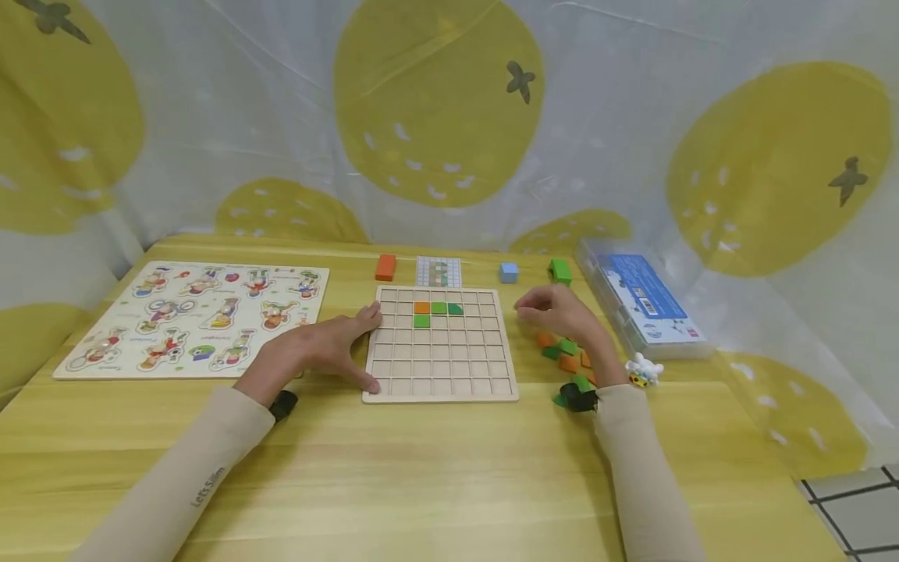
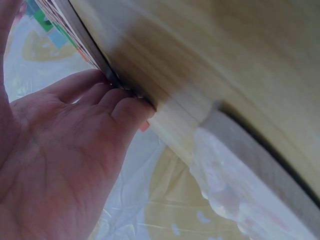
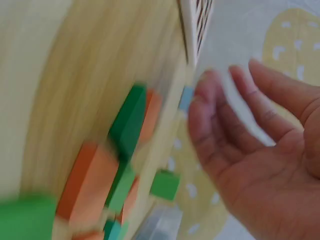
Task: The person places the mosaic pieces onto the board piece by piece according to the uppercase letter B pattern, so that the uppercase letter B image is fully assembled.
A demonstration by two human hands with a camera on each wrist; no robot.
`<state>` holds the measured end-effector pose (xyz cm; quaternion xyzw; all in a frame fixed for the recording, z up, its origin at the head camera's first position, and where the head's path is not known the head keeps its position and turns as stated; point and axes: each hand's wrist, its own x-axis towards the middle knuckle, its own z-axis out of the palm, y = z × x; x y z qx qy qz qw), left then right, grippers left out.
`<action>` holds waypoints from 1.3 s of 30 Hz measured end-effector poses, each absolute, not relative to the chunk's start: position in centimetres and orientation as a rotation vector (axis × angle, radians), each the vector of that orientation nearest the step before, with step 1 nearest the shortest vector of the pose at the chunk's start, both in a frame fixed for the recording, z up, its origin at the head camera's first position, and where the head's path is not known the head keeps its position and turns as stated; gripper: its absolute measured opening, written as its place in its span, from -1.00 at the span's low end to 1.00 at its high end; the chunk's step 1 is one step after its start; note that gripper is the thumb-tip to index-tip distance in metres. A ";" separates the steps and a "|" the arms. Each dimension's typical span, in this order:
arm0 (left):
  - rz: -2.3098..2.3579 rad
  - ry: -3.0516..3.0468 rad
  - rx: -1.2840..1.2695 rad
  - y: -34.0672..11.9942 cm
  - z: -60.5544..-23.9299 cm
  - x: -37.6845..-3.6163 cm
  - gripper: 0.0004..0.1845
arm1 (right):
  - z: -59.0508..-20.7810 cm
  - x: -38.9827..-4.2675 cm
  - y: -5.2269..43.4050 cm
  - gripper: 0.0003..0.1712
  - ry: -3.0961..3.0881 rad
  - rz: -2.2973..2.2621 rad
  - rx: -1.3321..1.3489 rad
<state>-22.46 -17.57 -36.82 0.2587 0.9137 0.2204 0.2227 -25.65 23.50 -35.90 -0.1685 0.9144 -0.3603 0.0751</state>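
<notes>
Fingers of the left hand (image 1: 319, 349) lie flat against the grid board's (image 1: 441, 367) left edge; the right hand (image 1: 558, 311) hovers empty, fingers loosely curled, above scattered orange and green blocks (image 1: 565, 353) beside the board.

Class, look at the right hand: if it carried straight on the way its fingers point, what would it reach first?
Probably the grid board: the right hand hovers beside its right edge, fingers pointing left toward it. How high the hand is remains unclear, so it might pass above.

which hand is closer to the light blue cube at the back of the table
Right. The right hand hovers just in front of the light blue cube, slightly to its right; the left hand rests against the grid board's left edge, farther away.
</notes>
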 end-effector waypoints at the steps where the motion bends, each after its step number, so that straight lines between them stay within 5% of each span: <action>1: 0.611 2.524 0.723 -17.7 -36.8 -22.5 0.37 | -35.9 -25.4 23.8 -0.61 2.760 -1.070 -0.465; 13: 0.594 2.542 0.706 -18.9 -36.2 -22.6 0.37 | -36.8 -21.7 21.7 0.07 2.768 -0.887 -0.173; 28: 0.593 2.518 0.740 -17.8 -37.0 -22.8 0.36 | -37.2 -21.5 23.8 -0.10 2.581 -1.548 -0.043; 35: 0.612 2.514 0.746 -17.8 -36.8 -22.5 0.36 | -37.1 -21.6 24.5 -0.06 2.543 -1.424 0.187; 39: 0.609 2.514 0.757 -17.7 -36.8 -22.6 0.36 | -37.1 -21.7 23.9 -0.07 2.499 -1.458 0.075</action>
